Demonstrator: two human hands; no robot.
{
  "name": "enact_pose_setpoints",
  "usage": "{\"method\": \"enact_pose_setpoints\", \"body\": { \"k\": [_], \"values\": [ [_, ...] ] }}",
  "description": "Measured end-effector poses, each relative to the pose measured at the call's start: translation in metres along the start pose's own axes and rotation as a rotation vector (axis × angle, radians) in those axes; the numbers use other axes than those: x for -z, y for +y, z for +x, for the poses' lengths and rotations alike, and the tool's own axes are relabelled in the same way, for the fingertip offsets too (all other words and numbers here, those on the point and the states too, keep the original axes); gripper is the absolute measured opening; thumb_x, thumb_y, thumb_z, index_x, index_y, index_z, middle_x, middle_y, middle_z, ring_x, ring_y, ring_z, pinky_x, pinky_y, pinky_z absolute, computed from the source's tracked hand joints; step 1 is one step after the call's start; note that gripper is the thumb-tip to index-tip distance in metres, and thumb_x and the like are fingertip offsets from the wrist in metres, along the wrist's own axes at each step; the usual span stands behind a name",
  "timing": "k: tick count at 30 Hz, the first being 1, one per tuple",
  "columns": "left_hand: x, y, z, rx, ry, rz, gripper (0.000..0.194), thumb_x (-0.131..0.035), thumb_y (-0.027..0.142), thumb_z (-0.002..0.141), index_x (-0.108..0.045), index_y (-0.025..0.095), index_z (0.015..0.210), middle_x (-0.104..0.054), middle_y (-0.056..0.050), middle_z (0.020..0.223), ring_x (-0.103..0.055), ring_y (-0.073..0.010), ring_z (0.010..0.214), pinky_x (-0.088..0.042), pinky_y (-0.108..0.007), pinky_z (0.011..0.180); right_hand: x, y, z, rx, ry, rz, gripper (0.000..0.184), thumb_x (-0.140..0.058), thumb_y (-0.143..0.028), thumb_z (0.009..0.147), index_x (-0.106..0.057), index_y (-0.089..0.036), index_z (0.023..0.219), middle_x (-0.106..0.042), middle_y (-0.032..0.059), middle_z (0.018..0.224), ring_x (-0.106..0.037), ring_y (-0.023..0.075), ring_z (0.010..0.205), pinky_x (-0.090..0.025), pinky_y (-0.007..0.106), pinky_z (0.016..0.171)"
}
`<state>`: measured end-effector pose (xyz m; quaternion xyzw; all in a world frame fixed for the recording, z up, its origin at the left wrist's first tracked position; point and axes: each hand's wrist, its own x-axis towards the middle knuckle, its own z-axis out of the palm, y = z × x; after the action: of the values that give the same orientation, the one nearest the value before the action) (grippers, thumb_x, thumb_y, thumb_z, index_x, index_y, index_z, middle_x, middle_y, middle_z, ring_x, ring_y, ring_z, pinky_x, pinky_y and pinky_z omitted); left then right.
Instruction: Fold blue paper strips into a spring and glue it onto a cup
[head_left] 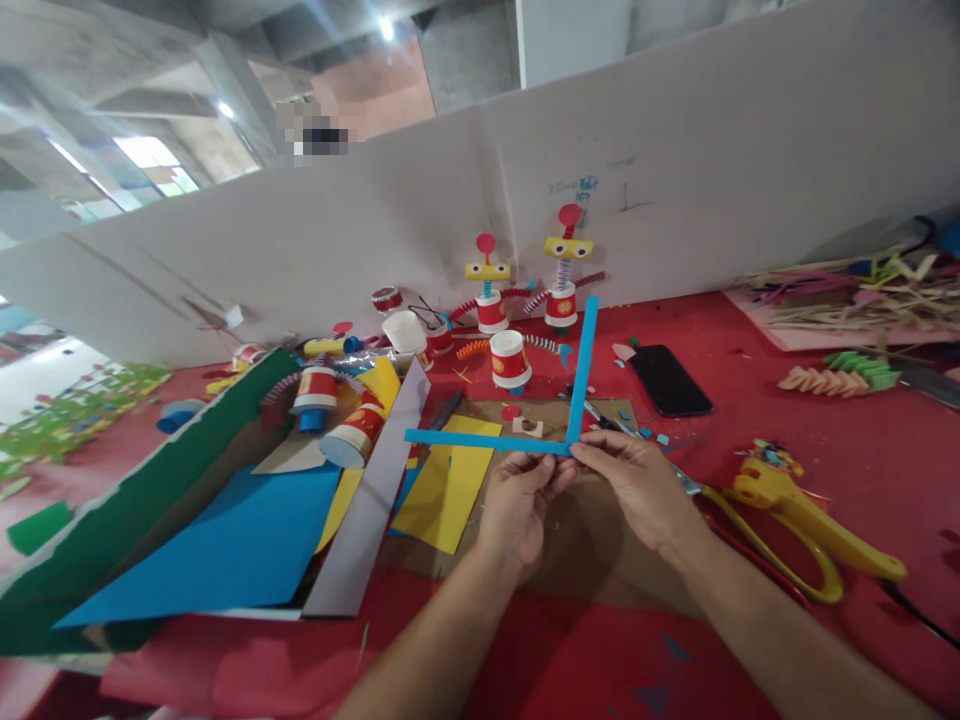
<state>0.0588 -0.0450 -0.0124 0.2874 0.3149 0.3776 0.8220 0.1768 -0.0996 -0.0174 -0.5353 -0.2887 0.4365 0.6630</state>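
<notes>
Two blue paper strips meet at a corner in an L shape; one strip (pixel 480 441) reaches left and the other strip (pixel 583 370) rises upward. My left hand (pixel 525 497) pinches the joint from below. From the right, the thumb and fingers of my right hand (pixel 626 480) pinch the same corner. Beneath my hands lies a brown cardboard sheet (pixel 577 540). Just left of them is a piece of yellow paper (pixel 452 490). Past the strips stands a paper-cup figure (pixel 510 360) with folded paper arms.
Yellow scissors (pixel 780 545) and a yellow glue gun (pixel 817 510) lie at the right, below a black phone (pixel 670 380). Two finished cup figures stand against a white board (pixel 337 230). At the left, a green-sided box (pixel 150 470) holds blue paper (pixel 225 550) and more cup figures.
</notes>
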Motion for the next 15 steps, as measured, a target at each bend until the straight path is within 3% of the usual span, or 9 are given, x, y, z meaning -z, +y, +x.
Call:
{"method": "enact_pose_setpoints", "body": {
  "k": [6, 15],
  "values": [
    [0.0022, 0.0017, 0.0029, 0.088, 0.039, -0.042, 0.009, -0.074, 0.006, 0.062, -0.070, 0.011, 0.068, -0.072, -0.006, 0.073, -0.068, -0.0141, 0.068, -0.057, -0.022, 0.067, 0.0048, 0.0003, 0.0027, -0.037, -0.073, 0.029, 0.014, -0.075, -0.032, 0.067, -0.071, -0.020, 0.074, -0.068, -0.0001, 0.074, -0.060, 0.0135, 0.073, -0.046, 0.028, 0.075],
    [0.0048, -0.0023, 0.0049, 0.094, 0.020, 0.043, 0.018, -0.081, 0.012, 0.056, -0.068, 0.010, 0.068, -0.067, -0.002, 0.067, -0.062, -0.0070, 0.060, -0.052, -0.015, 0.060, 0.0000, -0.0042, -0.0025, 0.078, -0.029, -0.214, 0.020, -0.073, -0.037, 0.068, -0.070, -0.018, 0.073, -0.067, 0.0001, 0.068, -0.060, 0.0155, 0.067, -0.046, 0.027, 0.064]
  ]
}}
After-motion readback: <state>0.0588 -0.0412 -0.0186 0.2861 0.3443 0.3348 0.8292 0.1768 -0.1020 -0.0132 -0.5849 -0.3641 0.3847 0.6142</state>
